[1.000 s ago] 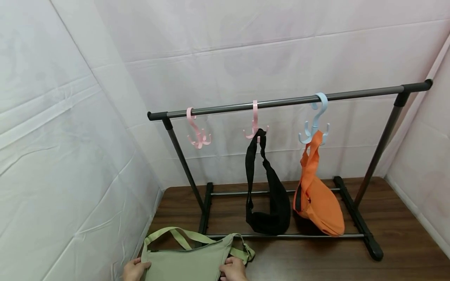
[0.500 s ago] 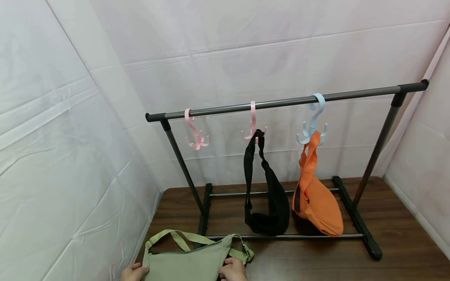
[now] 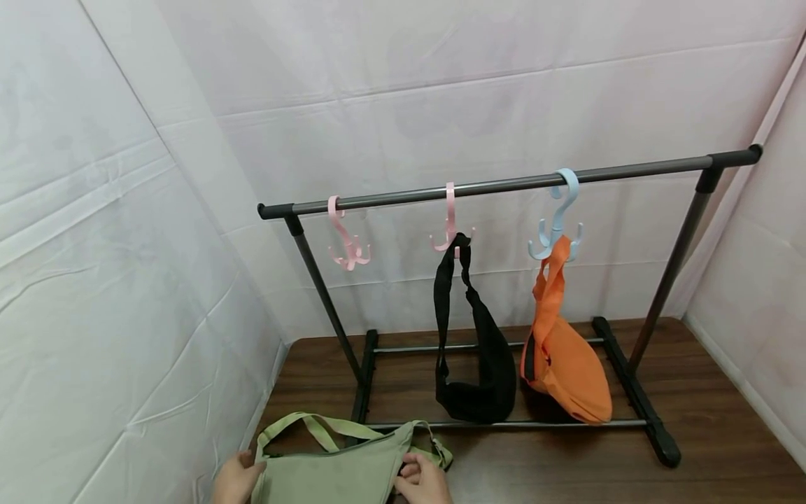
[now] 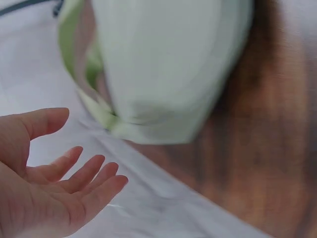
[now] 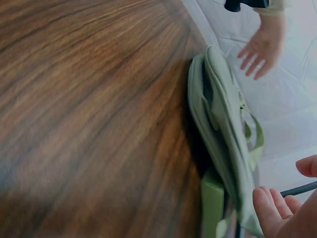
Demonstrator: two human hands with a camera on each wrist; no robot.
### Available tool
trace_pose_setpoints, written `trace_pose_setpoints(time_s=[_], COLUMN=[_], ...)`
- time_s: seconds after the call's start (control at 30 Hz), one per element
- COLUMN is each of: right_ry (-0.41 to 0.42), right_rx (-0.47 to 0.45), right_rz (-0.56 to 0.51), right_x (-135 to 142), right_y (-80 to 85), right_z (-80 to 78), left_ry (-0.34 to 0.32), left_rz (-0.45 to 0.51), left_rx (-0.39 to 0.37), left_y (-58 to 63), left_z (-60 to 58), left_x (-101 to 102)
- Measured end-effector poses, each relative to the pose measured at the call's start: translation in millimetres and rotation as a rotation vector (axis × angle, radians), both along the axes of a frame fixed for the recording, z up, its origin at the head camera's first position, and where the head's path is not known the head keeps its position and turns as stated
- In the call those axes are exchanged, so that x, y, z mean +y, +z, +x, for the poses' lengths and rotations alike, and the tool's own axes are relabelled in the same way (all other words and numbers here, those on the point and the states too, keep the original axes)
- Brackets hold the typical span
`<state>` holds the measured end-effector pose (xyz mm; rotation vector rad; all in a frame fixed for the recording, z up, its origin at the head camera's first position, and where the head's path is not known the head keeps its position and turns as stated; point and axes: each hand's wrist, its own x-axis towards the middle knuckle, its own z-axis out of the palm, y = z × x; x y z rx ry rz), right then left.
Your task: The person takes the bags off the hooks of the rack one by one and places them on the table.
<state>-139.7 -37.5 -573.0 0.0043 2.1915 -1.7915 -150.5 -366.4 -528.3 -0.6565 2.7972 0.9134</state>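
Observation:
A sage-green shoulder bag [image 3: 327, 476] with a lighter green strap [image 3: 324, 427] lies on the table at the bottom of the head view. By its left side is my left hand [image 3: 236, 479]. The left wrist view shows that hand [image 4: 54, 183] with fingers spread and relaxed, a gap between them and the bag [image 4: 163, 64]. My right hand [image 3: 427, 481] is at the bag's right edge. In the right wrist view its thumb stands away from the fingers, and the fingertips [image 5: 265, 198] are right at the bag's side [image 5: 228, 119], nothing pinched between them.
Behind the bag stands a dark metal rack [image 3: 390, 199]. A pink hook [image 3: 348, 238] hangs bare at its left. A black bag [image 3: 478, 392] hangs from another pink hook [image 3: 450, 210], and an orange bag [image 3: 569, 371] from a blue hook [image 3: 557, 217]. White cloth walls enclose the wooden table [image 3: 535, 469].
Both hands have loosened from the bag's sides, the left fingers now drawn slightly away. The bag stays in place. The whole head view has shifted a little.

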Motion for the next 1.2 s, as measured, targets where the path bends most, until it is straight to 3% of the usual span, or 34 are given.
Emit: trace_pose_setpoints(time_s=[0.07,0.37,0.47,0.6,0.73,0.9,1.07,1.2], right_ry=[0.034,0.062,0.055,0.034,0.002,-0.058,-0.14,-0.172], right_rx=[0.058,0.316,0.342,0.346,0.423,0.617,0.799,0.884], right_rz=[-0.004,0.074,0.075,0.05,0.085,0.161,0.227,0.225], right_x=[5,26,33,42,51,60,70,79], right_y=[6.2,34.5,46.3,61.3,72.5,83.1,95.5,107.9], right_z=[0.8,8.4,9.4,7.4,3.8,-0.3,-10.2,-20.4], left_ry=[-0.047,-0.163,-0.218,-0.335,-0.472,-0.601,-0.721,-0.795], left_rz=[-0.039,-0.116,-0.134,-0.16,-0.203,-0.267,-0.335,-0.384], left_rx=[0.023,0.323,0.392,0.545,0.726,0.893,1.029,1.16], left_y=[9.6,53.3,70.9,89.8,106.0,132.3,168.7,201.7], left_z=[-4.8,-13.0,-16.0,-24.4,-37.8,-53.7,-73.2,-92.0], left_x=[9,66,88,117,149,182,207,225])
